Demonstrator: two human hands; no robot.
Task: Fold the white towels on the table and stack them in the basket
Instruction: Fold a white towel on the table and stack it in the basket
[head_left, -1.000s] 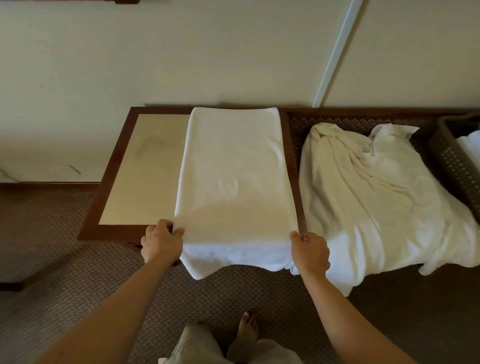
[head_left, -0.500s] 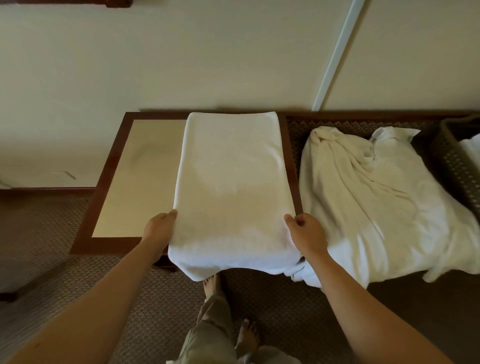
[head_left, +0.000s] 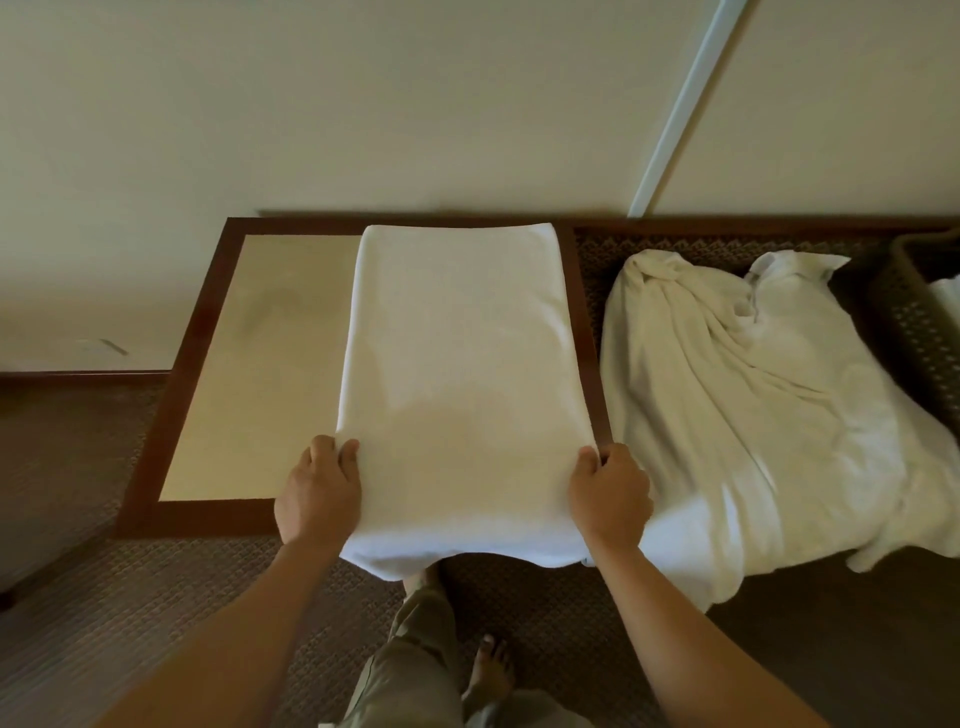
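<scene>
Gripping the folded white towel at its near corners in the head view, both hands are working at the front edge of the desk. Left hand is pinching the towel's near-left corner, thumb on top, fingers curled under the cloth. Right hand is clutching the near-right corner the same way. Towel is lying lengthwise across the right part of the desk, far end reaching the back rim, near end drooping over the front edge. Desk is showing a pale top inside a dark wood frame, bare to the left of the towel. Just right of the desk, a crumpled white towel is lying in a loose heap. Beyond it, at the right border, a dark woven basket is sitting with something white inside, only partly visible. Patterned carpet is lying underfoot.
</scene>
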